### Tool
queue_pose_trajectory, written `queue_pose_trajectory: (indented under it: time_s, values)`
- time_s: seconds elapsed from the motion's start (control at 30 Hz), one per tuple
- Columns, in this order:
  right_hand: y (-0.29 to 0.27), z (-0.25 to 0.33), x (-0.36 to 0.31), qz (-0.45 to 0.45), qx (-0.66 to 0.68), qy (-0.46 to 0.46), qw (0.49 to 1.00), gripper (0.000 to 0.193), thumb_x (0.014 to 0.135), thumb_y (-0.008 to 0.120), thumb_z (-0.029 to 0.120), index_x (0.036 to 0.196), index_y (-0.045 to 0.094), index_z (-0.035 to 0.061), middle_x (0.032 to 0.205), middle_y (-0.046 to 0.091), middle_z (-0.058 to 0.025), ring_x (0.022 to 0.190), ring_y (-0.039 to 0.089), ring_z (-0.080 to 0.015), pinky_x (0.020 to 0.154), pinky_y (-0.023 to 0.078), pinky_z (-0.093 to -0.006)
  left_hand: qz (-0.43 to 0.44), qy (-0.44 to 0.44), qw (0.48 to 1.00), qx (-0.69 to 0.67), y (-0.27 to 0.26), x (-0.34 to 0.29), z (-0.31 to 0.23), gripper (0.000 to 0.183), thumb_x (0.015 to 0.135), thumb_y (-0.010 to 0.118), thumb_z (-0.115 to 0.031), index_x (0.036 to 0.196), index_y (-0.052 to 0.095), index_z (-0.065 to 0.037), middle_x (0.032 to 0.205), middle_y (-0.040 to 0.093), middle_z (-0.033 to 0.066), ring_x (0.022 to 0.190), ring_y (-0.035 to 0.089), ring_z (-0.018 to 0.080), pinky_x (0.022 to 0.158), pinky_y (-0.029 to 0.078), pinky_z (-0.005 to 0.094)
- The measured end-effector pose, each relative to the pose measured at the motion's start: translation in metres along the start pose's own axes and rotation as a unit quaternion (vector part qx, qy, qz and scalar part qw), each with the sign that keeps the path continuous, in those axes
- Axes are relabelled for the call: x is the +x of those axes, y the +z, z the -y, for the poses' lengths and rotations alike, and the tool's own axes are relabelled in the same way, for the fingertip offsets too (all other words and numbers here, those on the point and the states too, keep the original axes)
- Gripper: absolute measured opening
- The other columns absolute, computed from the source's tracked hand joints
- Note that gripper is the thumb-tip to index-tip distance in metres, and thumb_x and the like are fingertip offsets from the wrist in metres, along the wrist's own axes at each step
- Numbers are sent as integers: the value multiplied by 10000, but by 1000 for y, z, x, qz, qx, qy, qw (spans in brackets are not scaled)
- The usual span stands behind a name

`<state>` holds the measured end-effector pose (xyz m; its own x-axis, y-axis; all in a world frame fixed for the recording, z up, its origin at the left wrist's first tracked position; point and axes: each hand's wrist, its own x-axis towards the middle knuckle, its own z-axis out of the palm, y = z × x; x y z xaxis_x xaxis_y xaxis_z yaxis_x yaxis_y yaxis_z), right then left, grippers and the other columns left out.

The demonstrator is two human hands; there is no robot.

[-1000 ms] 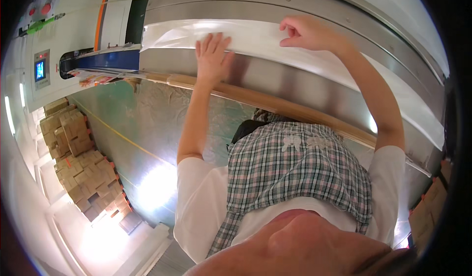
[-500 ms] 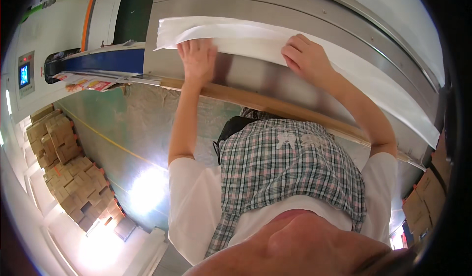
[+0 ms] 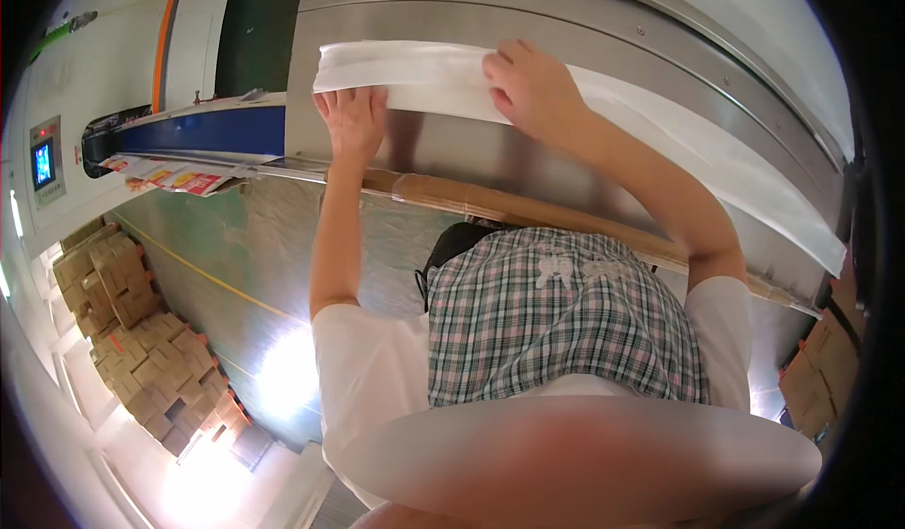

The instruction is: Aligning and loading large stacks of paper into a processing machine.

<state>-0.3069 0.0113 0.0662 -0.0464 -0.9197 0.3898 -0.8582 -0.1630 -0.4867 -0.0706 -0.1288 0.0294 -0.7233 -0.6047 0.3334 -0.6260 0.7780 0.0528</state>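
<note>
A long white folded sheet [image 3: 429, 65], fabric or film, lies along the metal table [image 3: 462, 142], its left end neatly layered and its right part sweeping down the right side. My left hand [image 3: 353, 125] is at the near edge of that left end, fingers stretched out flat and touching the edge. Farther right, my right hand [image 3: 533, 86] rests on the sheet's upper face with its fingers curled in. Whether those fingertips pinch a layer is partly hidden by the hand itself.
A brown padded bar [image 3: 471, 197] runs along the table's front edge, close to my checked apron. Left stand a blue rail [image 3: 203, 131], printed sheets [image 3: 179, 174] and a machine panel with a lit screen [image 3: 43, 163]. Stacked cartons [image 3: 156, 359] stand on the floor.
My right hand has slid left along the sheet, toward my left hand. The left hand has shifted slightly left, and the raised fold near it now lies flatter.
</note>
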Motion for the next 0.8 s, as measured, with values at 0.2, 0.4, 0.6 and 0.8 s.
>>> queue_pose_trajectory:
  time_s: [0.2,0.4,0.6,0.8]
  values:
    - [15,-11,31,227,6,117,967,172,663,604,122,791,509,59,824,527,-98,810,521,-295,635,442,-428,8,13,1000,26,-4,-5,-6,365,795,527,-273,1113,542,-95,1266,390,181,1194,284,419,977,155,593]
    - [19,1,20,91,2,-79,993,122,660,572,63,765,512,64,808,498,-83,799,497,-260,617,457,-360,-22,-94,995,27,5,12,42,383,793,549,-235,1156,530,-112,1274,399,170,1198,319,392,965,243,547]
    - [37,13,20,19,-25,-175,984,117,642,560,64,747,509,65,786,482,-61,793,484,-220,616,472,-291,-75,-126,983,-111,-12,35,79,298,789,597,-169,1080,591,-107,1150,530,134,1114,460,304,918,378,376]
    - [43,15,29,44,-47,-120,991,126,659,552,111,779,537,79,819,511,-68,821,496,-240,702,450,-331,-23,-66,977,-200,-68,71,61,248,790,611,-131,1029,606,-67,1067,590,114,1009,544,259,883,402,316]
